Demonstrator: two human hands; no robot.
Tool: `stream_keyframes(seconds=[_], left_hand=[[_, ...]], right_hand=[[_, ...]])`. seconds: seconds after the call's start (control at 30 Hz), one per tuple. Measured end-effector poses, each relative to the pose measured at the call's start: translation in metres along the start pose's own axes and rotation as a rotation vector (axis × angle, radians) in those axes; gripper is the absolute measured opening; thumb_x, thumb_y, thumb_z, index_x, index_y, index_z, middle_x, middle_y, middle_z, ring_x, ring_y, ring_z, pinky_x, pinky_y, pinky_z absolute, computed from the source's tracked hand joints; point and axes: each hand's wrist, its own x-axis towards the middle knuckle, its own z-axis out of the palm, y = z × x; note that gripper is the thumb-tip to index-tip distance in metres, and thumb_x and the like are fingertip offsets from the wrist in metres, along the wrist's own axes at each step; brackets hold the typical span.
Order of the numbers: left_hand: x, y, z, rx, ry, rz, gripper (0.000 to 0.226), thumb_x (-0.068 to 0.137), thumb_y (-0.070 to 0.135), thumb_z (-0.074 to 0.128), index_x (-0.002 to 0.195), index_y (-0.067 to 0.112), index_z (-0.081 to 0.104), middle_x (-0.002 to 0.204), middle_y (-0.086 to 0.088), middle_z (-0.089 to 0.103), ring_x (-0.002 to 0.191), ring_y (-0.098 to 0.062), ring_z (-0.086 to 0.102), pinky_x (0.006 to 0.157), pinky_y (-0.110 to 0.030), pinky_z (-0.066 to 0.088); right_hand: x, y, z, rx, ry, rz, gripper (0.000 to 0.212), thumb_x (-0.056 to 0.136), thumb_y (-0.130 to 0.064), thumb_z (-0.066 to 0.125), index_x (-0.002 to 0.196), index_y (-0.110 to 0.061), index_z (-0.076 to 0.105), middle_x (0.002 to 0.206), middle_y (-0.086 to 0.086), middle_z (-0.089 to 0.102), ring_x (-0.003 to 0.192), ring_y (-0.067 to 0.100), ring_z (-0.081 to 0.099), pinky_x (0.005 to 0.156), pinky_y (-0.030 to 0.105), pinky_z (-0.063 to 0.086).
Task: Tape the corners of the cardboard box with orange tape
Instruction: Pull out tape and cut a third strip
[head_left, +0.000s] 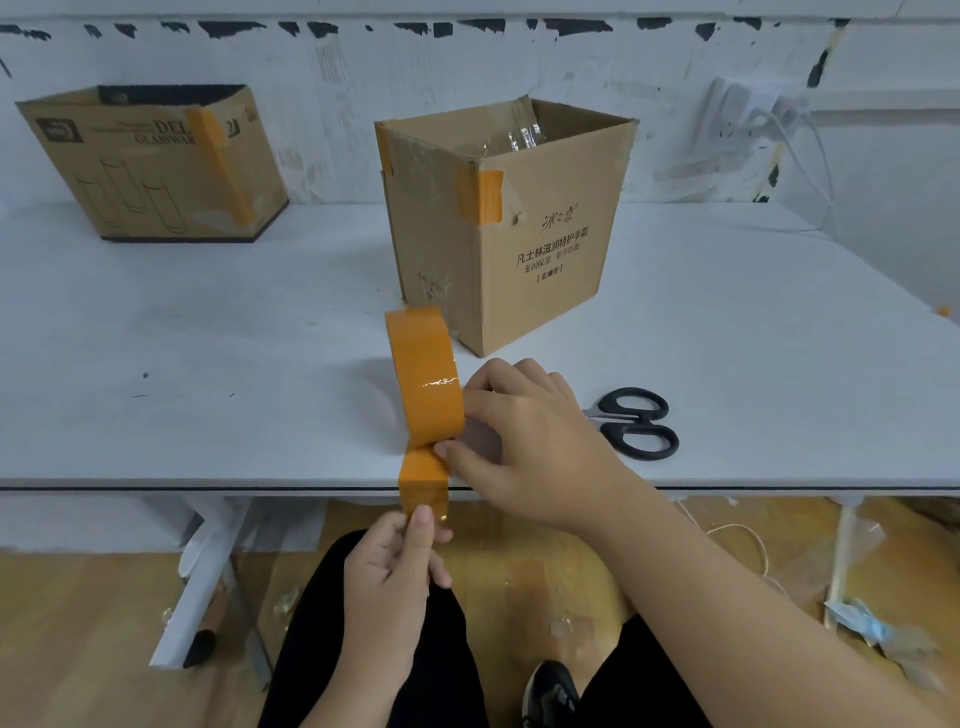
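Observation:
An open-topped cardboard box (540, 270) with printed characters stands upright at the middle of the white table (208, 364). Orange tape patches sit on its near top corner and its left top corner. In front of it, my right hand (524, 436) holds an orange tape roll (426, 374) on edge above the table's front. A short strip of tape (423, 486) hangs down from the roll past the table edge. My left hand (400, 561) pinches the strip's free end between thumb and fingers.
Black-handled scissors (636, 423) lie on the table right of my right hand. A second cardboard box (156, 166) with a long orange tape strip leans at the back left. A power strip and white cables (769, 124) hang on the wall at right.

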Motion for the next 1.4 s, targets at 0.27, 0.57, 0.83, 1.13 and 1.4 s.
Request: stream_keyframes(seconds=[0.27,0.57,0.83,1.13,1.4], left_hand=[[-0.012,0.01,-0.001,-0.352,-0.065,-0.239,0.028,0.064,0.05,0.067,0.06,0.022,0.068,0.058,-0.002,0.06,0.039,-0.012,0.046,0.037,-0.021,0.034],[-0.009,0.015,0.004,-0.262,-0.042,-0.284,0.034,0.063,0.053,0.068,0.062,0.019,0.069,0.059,-0.005,0.058,0.041,-0.011,0.046,0.039,-0.02,0.037],[-0.014,0.016,0.005,-0.219,-0.051,-0.192,0.031,0.071,0.051,0.062,0.078,0.022,0.07,0.069,-0.004,0.065,0.042,-0.012,0.049,0.039,-0.02,0.039],[-0.013,0.014,0.004,-0.192,-0.038,-0.153,0.026,0.073,0.049,0.062,0.075,0.024,0.07,0.073,-0.002,0.067,0.042,-0.01,0.05,0.039,-0.019,0.039],[-0.017,0.013,0.002,-0.187,-0.035,-0.133,0.029,0.072,0.051,0.061,0.077,0.024,0.071,0.077,-0.002,0.07,0.044,-0.01,0.051,0.04,-0.018,0.038]], right_hand=[[0.0,0.001,-0.002,0.084,0.028,0.024,0.034,0.082,-0.04,0.053,0.115,-0.032,0.059,0.096,-0.013,0.052,0.092,0.009,0.043,0.082,0.028,0.036],[0.0,0.001,-0.002,0.125,0.096,0.044,0.031,0.078,-0.024,0.049,0.107,-0.029,0.059,0.09,-0.015,0.049,0.086,0.007,0.042,0.079,0.027,0.035],[0.001,0.002,-0.005,0.209,0.123,0.126,0.035,0.078,-0.017,0.046,0.109,-0.028,0.061,0.09,-0.012,0.052,0.087,0.008,0.044,0.081,0.03,0.041],[-0.005,0.025,-0.053,-0.032,0.08,0.263,0.03,0.083,-0.015,0.052,0.108,-0.027,0.062,0.101,-0.004,0.057,0.098,0.02,0.049,0.089,0.034,0.042],[-0.039,0.061,-0.095,0.022,-0.203,0.453,0.019,0.085,-0.024,0.062,0.101,-0.034,0.063,0.095,-0.019,0.058,0.095,0.008,0.056,0.071,0.011,0.039]])
